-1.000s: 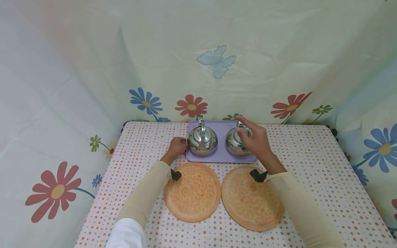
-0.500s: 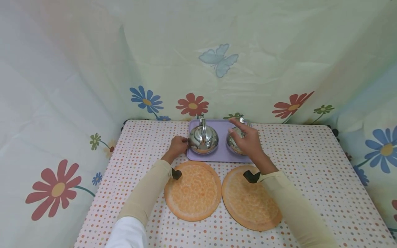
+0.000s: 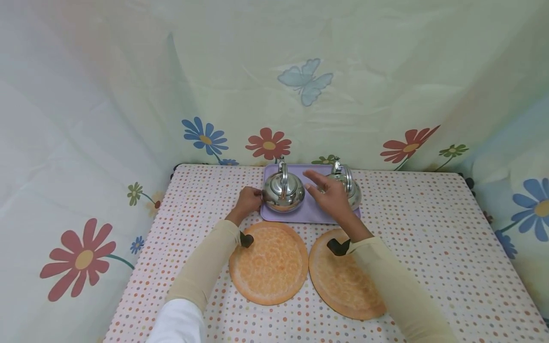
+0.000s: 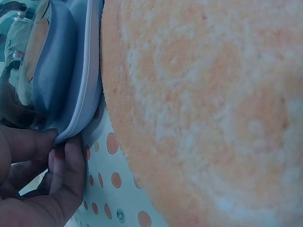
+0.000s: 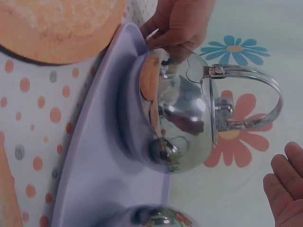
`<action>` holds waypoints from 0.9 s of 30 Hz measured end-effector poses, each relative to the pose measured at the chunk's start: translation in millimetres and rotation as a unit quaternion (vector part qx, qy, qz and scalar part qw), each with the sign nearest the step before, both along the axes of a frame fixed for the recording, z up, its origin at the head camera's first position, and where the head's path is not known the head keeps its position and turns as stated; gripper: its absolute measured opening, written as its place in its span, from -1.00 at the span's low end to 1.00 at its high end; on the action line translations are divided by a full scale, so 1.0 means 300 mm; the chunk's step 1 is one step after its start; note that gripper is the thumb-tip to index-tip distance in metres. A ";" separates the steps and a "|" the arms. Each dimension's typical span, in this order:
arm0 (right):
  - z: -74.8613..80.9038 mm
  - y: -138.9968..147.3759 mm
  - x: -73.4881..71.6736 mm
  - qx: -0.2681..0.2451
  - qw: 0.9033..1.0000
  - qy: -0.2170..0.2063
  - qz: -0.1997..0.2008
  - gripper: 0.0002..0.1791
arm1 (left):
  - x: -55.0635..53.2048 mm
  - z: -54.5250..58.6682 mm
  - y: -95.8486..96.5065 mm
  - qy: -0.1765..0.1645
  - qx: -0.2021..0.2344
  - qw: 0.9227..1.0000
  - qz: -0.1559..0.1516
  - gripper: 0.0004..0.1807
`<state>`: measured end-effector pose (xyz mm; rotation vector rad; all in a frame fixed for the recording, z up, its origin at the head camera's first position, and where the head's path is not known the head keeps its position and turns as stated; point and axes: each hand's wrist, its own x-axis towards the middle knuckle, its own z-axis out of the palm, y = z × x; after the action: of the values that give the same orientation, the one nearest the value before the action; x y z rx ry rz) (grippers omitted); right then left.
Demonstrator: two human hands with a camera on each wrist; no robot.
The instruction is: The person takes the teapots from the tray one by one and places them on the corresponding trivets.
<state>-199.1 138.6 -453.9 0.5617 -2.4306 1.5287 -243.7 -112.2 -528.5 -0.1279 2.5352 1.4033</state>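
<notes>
While the left hand [image 3: 249, 200] is pinching the tray [image 3: 296, 218] near the far edge of the bench [image 3: 429, 214], seemingly steadying it, the right hand [image 3: 333, 194], fingers extended, is hovering, presumably next needing to grasp the left kettle [image 3: 279, 201] aboard.

No words, letters, numbers or brand names could be read anywhere: not on the shiny kettles [image 3: 283, 202], the purple tray [image 3: 310, 210], the round mats [image 3: 270, 267], the dotted desk [image 3: 429, 224] or the flowery wall [image 3: 240, 90].

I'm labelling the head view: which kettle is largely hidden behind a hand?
The right kettle on the purple tray: the right hand blocks much of its body there, while the left kettle shows almost whole.
</notes>
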 end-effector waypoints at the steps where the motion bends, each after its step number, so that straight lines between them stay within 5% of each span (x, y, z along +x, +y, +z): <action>1: -0.003 -0.004 -0.001 -0.013 1.000 -0.007 0.005 -0.56 | 0.000 0.000 0.000 0.003 -0.005 1.000 -0.001 -0.62; 6: -0.007 -0.033 -0.003 -0.067 0.996 -0.054 0.031 -0.58 | 0.004 0.004 -0.003 0.008 -0.020 1.000 -0.008 -0.62; 13: 0.066 -0.084 0.039 -0.082 0.987 -0.125 0.060 -0.57 | 0.002 0.019 -0.002 0.012 -0.019 0.999 -0.025 -0.70; 24: 0.025 -0.112 0.012 -0.112 0.975 -0.183 0.064 -0.54 | -0.017 0.003 0.001 0.036 -0.068 0.996 -0.043 -0.61; 27: -0.025 -0.117 -0.016 -0.122 0.970 -0.199 0.063 -0.52 | -0.019 -0.001 -0.002 0.033 -0.070 0.996 -0.045 -0.59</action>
<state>-203.9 103.4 -461.5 0.3989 -2.4577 2.1353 -249.5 -112.8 -528.8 0.0102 2.6567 1.2164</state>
